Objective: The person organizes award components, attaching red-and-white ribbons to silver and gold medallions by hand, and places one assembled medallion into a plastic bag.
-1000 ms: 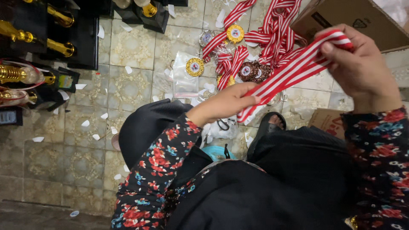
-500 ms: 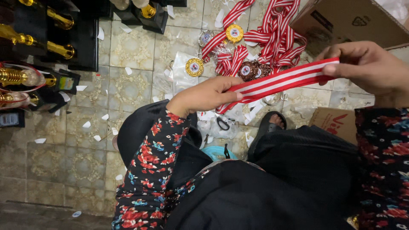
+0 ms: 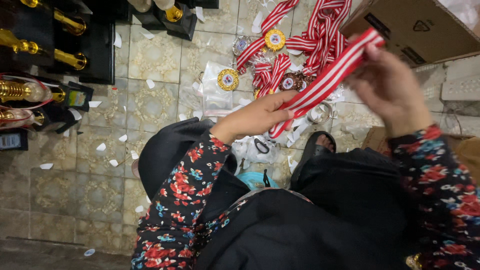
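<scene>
Head view: both hands, left hand and right hand, grip the striped ribbon, slanting up-right.

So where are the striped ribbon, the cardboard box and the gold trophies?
Striped ribbon [image 3: 327, 80]: head view, middle of its stretched span.
Cardboard box [image 3: 420, 27]: head view, its brown top face.
Gold trophies [image 3: 67, 22]: head view, one golden stem.

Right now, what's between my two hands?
In the head view, a taut red-and-white ribbon spans from the left hand to the right hand; nothing else.
</scene>
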